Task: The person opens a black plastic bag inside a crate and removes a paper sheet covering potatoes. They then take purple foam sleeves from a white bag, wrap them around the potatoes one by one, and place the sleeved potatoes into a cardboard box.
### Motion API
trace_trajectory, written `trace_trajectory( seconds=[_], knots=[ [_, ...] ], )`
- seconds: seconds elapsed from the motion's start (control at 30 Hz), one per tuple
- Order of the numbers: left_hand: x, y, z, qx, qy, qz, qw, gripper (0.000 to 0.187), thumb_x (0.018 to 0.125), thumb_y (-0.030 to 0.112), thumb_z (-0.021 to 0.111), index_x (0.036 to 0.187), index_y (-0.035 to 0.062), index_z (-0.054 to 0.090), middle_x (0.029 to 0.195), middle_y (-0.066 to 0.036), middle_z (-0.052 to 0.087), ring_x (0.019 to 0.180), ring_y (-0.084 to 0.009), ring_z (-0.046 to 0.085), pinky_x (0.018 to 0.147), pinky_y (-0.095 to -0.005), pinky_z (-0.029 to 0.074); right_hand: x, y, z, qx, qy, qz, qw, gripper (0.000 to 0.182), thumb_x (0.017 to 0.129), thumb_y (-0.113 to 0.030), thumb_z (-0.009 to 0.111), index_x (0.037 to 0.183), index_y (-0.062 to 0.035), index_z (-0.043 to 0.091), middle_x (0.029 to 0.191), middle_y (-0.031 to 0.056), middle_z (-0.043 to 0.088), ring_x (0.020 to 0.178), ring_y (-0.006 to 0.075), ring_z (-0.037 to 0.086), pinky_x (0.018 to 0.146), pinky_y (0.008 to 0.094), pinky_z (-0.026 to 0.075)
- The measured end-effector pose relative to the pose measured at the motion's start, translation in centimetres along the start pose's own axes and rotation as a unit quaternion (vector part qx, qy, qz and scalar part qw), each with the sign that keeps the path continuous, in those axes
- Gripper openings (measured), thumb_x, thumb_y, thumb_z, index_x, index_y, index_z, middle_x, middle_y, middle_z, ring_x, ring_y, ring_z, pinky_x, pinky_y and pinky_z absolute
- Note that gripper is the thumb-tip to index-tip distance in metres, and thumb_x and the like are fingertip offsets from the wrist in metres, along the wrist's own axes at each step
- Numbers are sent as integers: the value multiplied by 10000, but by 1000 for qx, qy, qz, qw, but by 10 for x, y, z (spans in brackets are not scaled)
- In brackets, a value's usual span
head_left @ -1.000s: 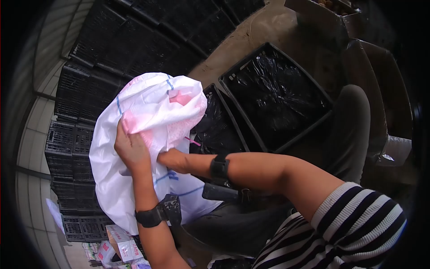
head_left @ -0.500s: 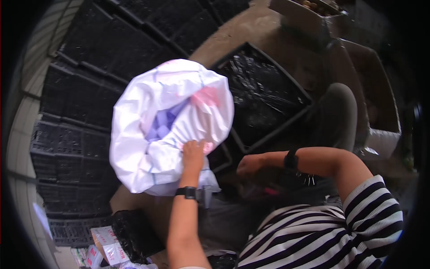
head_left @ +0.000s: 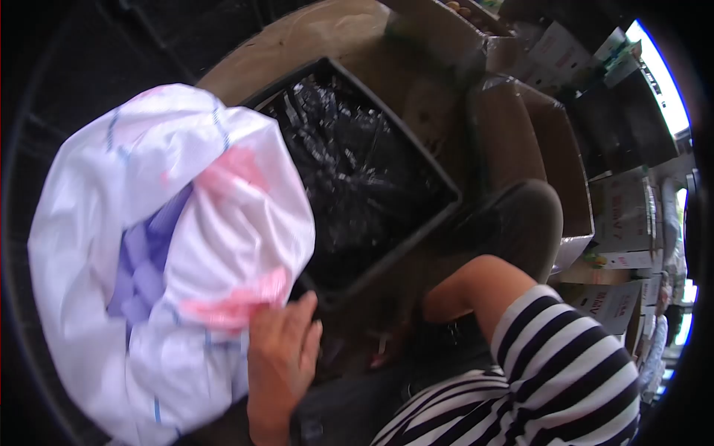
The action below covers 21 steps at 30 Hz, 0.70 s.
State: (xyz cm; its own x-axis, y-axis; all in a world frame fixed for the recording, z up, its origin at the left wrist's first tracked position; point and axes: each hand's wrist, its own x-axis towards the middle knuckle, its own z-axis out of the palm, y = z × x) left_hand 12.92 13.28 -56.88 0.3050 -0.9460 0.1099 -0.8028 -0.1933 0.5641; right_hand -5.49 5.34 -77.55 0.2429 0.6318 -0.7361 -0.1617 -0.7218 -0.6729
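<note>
Filling left side of view: big white sack (head_left: 160,253), pink and blue marks seen on it, mouth gaping. Black crate (head_left: 357,178) lined with shiny black plastic, set just beside sack. Sack edge gripped by left hand (head_left: 279,357). Right hand hidden behind bent arm; grip cannot be told.
</note>
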Motion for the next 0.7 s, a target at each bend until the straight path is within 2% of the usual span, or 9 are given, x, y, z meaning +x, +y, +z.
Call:
trace_trajectory(
  seconds=[0.03, 0.1, 0.13, 0.17, 0.23, 0.3, 0.5, 0.67, 0.7],
  knots=[
    [6, -8, 6, -23, -22, 23, 999, 365, 749, 91, 615, 1108, 49, 562, 870, -128, 579, 806, -294, 541, 750, -381, 421, -1, 9, -2, 13, 7, -4, 1000, 375, 824, -358, 546, 1071, -77, 583, 1043, 143, 606, 932, 279, 588, 785, 374, 470],
    [-2, -21, 14, -15, -56, 11, 998, 444, 815, 337, 599, 1107, 6, 558, 935, -174, 602, 872, -324, 580, 792, -421, 441, -6, 23, -4, 42, 21, -8, 999, 373, 825, -356, 544, 1072, -79, 582, 1042, 143, 605, 932, 282, 587, 784, 376, 470],
    [0, -26, 18, -72, -24, 6, 997, 344, 762, 117, 619, 1101, 73, 579, 854, -120, 596, 764, -290, 565, 719, -404, 440, -10, 30, -7, 53, 23, -10, 998, 372, 826, -356, 544, 1073, -80, 581, 1041, 144, 605, 931, 284, 586, 784, 377, 470],
    [8, -29, 21, -87, -19, 18, 996, 344, 762, 117, 619, 1101, 73, 579, 854, -120, 596, 764, -290, 565, 719, -404, 440, -14, 36, -10, 64, 27, -10, 998, 371, 826, -355, 543, 1073, -81, 581, 1040, 144, 604, 931, 286, 586, 784, 378, 470],
    [10, -29, 21, -138, -172, -95, 971, 328, 780, 157, 614, 1092, 61, 579, 891, -134, 599, 829, -292, 565, 734, -397, 441, -23, 46, -15, 88, 34, -15, 995, 369, 827, -354, 542, 1075, -83, 579, 1039, 144, 603, 931, 289, 585, 783, 380, 470],
    [4, -31, 35, -189, -204, -116, 954, 347, 780, 169, 610, 1105, 53, 566, 917, -156, 593, 851, -305, 557, 730, -399, 441, -32, 52, -18, 102, 36, -16, 994, 367, 828, -353, 541, 1076, -85, 578, 1037, 145, 603, 930, 292, 584, 782, 382, 469],
    [16, -13, 51, -167, -197, -112, 960, 415, 775, 198, 613, 1147, 35, 530, 950, -181, 583, 876, -334, 547, 750, -415, 441, -53, 62, -14, 72, 46, -6, 996, 362, 831, -350, 537, 1080, -90, 573, 1032, 146, 600, 929, 302, 581, 781, 388, 469],
    [29, 17, 67, -108, -115, -113, 981, 413, 760, 209, 629, 1116, 19, 540, 974, -186, 575, 892, -352, 535, 775, -420, 436, -56, 78, 13, -19, 47, -10, 999, 357, 834, -348, 533, 1084, -95, 570, 1029, 148, 599, 928, 311, 578, 779, 393, 468],
    [29, 16, 75, -77, -126, -88, 985, 409, 748, 113, 623, 1144, 45, 549, 983, -167, 584, 912, -325, 541, 846, -398, 418, -53, 81, 19, -49, 39, -15, 998, 356, 834, -347, 533, 1085, -96, 569, 1028, 148, 598, 928, 312, 578, 779, 394, 468]
  ],
)
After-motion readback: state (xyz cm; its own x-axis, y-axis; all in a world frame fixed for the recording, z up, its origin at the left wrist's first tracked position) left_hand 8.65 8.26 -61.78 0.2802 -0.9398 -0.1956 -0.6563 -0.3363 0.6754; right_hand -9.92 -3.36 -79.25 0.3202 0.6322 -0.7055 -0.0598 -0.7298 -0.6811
